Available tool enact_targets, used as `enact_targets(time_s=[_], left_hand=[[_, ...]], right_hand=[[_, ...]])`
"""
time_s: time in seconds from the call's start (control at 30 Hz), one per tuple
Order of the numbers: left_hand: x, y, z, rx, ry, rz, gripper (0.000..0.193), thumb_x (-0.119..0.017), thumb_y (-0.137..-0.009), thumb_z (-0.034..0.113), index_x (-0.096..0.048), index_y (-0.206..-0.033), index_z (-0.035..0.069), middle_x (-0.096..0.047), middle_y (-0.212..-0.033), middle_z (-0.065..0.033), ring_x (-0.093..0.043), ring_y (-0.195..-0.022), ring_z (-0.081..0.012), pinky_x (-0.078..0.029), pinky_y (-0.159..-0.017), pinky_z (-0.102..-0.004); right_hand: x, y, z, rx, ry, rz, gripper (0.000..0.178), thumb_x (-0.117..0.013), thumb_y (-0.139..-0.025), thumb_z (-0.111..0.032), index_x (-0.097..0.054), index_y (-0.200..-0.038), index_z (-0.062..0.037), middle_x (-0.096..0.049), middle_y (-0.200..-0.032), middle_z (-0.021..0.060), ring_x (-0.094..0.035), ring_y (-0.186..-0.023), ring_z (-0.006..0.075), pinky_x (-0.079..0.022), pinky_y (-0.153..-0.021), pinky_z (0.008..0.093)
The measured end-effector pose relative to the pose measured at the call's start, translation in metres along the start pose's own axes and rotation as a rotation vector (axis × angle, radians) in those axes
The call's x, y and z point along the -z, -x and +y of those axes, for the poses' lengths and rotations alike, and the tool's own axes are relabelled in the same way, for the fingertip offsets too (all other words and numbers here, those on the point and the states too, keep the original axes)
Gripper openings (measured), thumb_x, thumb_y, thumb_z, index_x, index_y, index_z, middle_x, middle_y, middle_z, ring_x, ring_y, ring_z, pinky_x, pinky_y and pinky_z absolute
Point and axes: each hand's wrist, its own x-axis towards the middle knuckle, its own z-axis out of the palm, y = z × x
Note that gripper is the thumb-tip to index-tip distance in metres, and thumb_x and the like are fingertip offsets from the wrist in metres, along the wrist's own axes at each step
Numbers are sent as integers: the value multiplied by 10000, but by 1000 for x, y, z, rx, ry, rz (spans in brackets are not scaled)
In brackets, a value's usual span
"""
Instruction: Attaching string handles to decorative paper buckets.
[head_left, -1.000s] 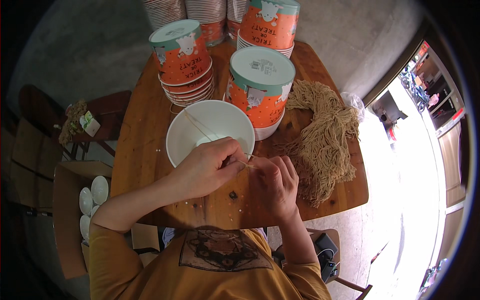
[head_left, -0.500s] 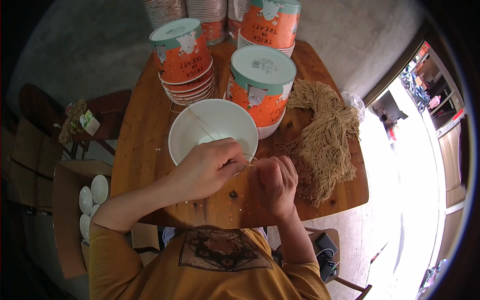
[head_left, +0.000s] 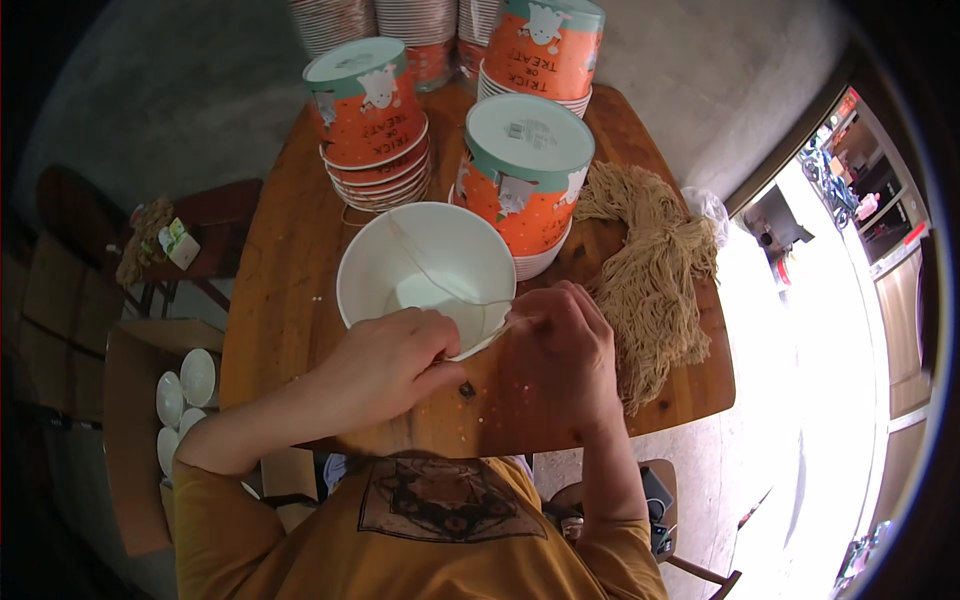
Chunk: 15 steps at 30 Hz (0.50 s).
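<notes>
A white-lined paper bucket point(head_left: 372, 262) stands mouth up near the middle of the wooden table. My left hand point(head_left: 405, 352) is closed on its near rim, with the fingers over the edge and the thumb outside. Just right of the rim, my right hand point(head_left: 570, 345) is closed in a pinch on a thin pale string point(head_left: 425, 265). From those fingers the string loops across the inside of the bucket towards its far wall. How the string meets the bucket wall is hidden by my right fingers.
Upside-down stacks of orange and green buckets point(head_left: 525, 145) stand behind, with another stack point(head_left: 365, 105) farther left. A thick bundle of tan cords point(head_left: 655, 275) lies at the table's right. Left of the table, a cardboard box point(head_left: 135, 440) holds several white cups point(head_left: 198, 378).
My hands have drawn apart. The left has let go of the string and come down onto the near rim; the right has shifted right, still pinching the string.
</notes>
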Motion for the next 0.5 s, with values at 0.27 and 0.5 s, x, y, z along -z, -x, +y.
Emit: enact_targets(time_s=[0.27, 0.5], left_hand=[[28, 37, -31, -301, -437, 185, 143, -693, -776, 95, -600, -884, 81, -590, -951, -37, -586, -969, -261, -478, -866, -400], [33, 49, -44, -239, -239, 196, 146, -713, -812, 147, -625, -911, 83, -615, -919, -39, -593, -975, -263, -429, -976, -419]], right_hand=[[-5, -34, 4, 297, -105, -382, 131, -716, -782, -17, -686, -903, -58, -590, -834, 60, -589, -811, 265, -505, -720, 357], [-46, -51, -6, 137, -5, -421, 131, -637, -893, -182, -671, -892, -55, -643, -820, 133, -608, -827, 323, -490, -693, 418]])
